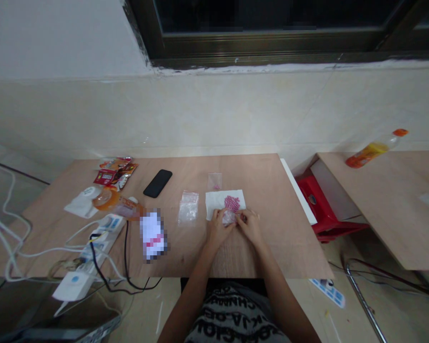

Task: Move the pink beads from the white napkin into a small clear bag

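Plywood tabletop (268,190) bears white paper (214,202) heaped with pink beads (232,204); left hand (218,229) and right hand (249,226) fingers (240,218) pinch a clear bag (229,217).

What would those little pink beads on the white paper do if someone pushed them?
The pink beads look small and round, so they would probably roll and scatter easily. Lying in a loose heap on the white paper, they would likely spread at a light nudge. Each is probably very light.

My left hand (217,228) and right hand (250,226) are bare, and so are my forearms (196,281). I'm wearing a grey T-shirt (236,317) printed with rows of chunky black lettering, too warped to read.
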A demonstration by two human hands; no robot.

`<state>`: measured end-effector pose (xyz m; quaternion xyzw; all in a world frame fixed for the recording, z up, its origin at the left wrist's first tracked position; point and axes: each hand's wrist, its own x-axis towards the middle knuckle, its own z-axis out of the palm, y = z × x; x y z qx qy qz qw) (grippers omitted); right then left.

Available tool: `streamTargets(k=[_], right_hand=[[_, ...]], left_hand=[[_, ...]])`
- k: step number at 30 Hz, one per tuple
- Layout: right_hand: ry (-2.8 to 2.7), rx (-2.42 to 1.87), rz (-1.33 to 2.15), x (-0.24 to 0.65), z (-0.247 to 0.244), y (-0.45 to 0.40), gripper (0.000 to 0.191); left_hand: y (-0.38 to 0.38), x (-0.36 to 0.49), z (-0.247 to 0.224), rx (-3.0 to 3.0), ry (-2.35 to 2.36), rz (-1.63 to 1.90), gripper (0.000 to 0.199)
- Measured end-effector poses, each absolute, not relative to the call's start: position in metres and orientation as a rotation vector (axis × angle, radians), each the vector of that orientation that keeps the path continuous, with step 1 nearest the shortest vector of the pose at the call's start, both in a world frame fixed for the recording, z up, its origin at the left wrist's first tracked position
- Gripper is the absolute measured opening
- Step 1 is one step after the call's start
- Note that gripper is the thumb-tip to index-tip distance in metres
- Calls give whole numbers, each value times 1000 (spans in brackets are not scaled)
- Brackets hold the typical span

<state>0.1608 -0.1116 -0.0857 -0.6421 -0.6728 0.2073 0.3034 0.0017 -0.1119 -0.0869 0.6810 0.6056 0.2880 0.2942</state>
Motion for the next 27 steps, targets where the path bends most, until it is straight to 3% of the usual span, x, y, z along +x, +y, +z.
streamTargets(k=[27], right_hand=[[-1818, -1846, 477, 181, -86, -76, 26]], left_hand=[[-112, 1, -92, 1859, 1643, 705, 58]])
